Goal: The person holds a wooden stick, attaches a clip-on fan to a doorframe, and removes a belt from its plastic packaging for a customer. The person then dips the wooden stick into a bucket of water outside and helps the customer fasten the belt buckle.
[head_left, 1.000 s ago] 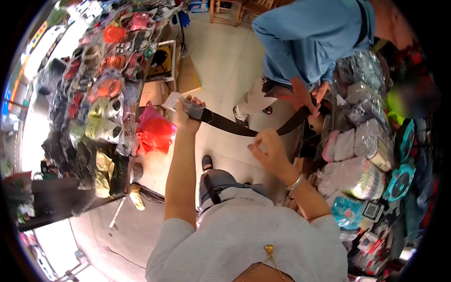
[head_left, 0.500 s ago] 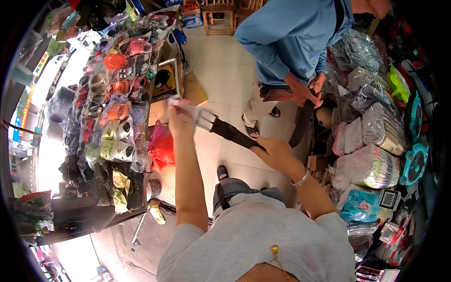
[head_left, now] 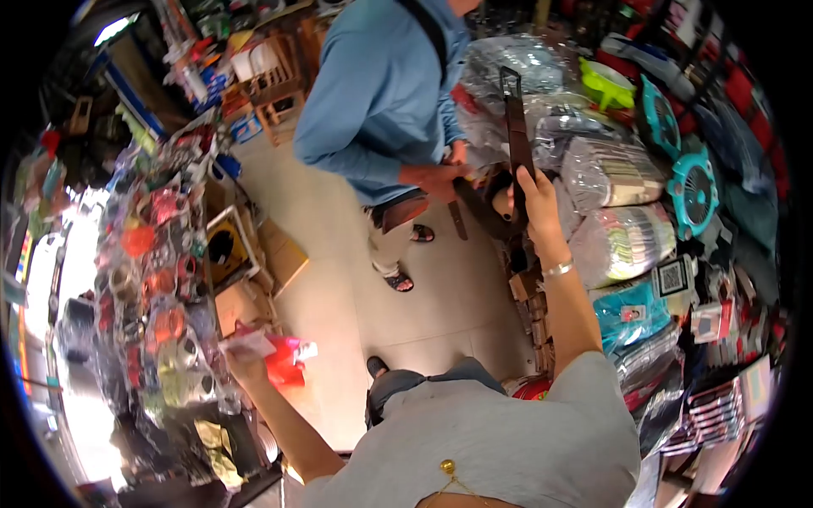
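Note:
On the right, my right hand [head_left: 543,212] is closed around a dark brown belt [head_left: 519,140]. The belt's metal-framed buckle [head_left: 511,82] points up and away from me. My left hand [head_left: 246,367], low on the left, pinches a thin whitish piece of wrapping [head_left: 252,345], blurred at its edges. It is close to a red plastic bag [head_left: 286,364]. Across from me a person in a blue top [head_left: 368,93] has both hands [head_left: 436,179] together at the waist, near another dark strap [head_left: 458,220] that hangs down.
Plastic-wrapped shoes [head_left: 166,279] fill the left-hand stall. Bagged goods [head_left: 614,173] and turquoise fans [head_left: 694,193] are stacked on the right. Cardboard boxes [head_left: 241,305] stand by the left stall, and wooden chairs [head_left: 269,76] at the back.
My hands have moved apart: the right one raised the belt to the right, while the left one drew the wrapping off the buckle and down left. My view has turned right.

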The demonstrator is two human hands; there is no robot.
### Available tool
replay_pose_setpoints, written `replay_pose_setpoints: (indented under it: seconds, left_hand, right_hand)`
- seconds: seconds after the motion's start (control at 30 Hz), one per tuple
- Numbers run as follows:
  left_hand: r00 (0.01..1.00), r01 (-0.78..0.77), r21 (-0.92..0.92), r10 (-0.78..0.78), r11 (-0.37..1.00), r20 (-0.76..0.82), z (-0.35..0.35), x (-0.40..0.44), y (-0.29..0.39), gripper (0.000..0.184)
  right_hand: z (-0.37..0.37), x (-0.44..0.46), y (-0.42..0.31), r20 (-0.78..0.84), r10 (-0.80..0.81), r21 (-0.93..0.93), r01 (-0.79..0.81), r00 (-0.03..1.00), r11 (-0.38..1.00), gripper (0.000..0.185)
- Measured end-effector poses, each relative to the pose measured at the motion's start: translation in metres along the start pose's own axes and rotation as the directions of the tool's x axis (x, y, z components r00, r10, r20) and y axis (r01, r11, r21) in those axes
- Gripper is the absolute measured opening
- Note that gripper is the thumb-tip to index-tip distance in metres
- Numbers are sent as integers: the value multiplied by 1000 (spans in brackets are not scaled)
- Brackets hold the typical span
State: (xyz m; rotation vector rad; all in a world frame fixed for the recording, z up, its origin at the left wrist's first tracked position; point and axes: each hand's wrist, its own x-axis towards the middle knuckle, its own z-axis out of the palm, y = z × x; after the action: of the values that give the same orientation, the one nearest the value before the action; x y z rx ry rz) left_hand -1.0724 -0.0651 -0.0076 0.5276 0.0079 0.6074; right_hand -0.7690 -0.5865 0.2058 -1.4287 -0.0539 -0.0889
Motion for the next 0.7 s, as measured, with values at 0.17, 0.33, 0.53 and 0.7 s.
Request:
replay_pose_setpoints:
  seconds: [0.17, 0.33, 0.53, 0.7]
  left_hand:
    - [997, 42, -52, -45, 998, -59, -42, -33, -2, 19]
    - [965, -18, 90, 41, 996, -260, -45, -70, 0, 19]
    - [989, -16, 69, 26, 997, -145, -59, -112, 4, 21]
    - [970, 59, 289, 13, 955, -243, -48, -123, -12, 19]
  right_hand:
    - [-45, 52, 21, -24, 131, 74, -129, 991, 989, 22]
    - [-74, 75, 54, 89, 309, 127, -319, 947, 939, 23]
    - [-95, 71, 94, 14, 416, 196, -410, 909, 891, 33]
    - [-110, 38, 92, -47, 525, -38, -527, 850, 849, 40]
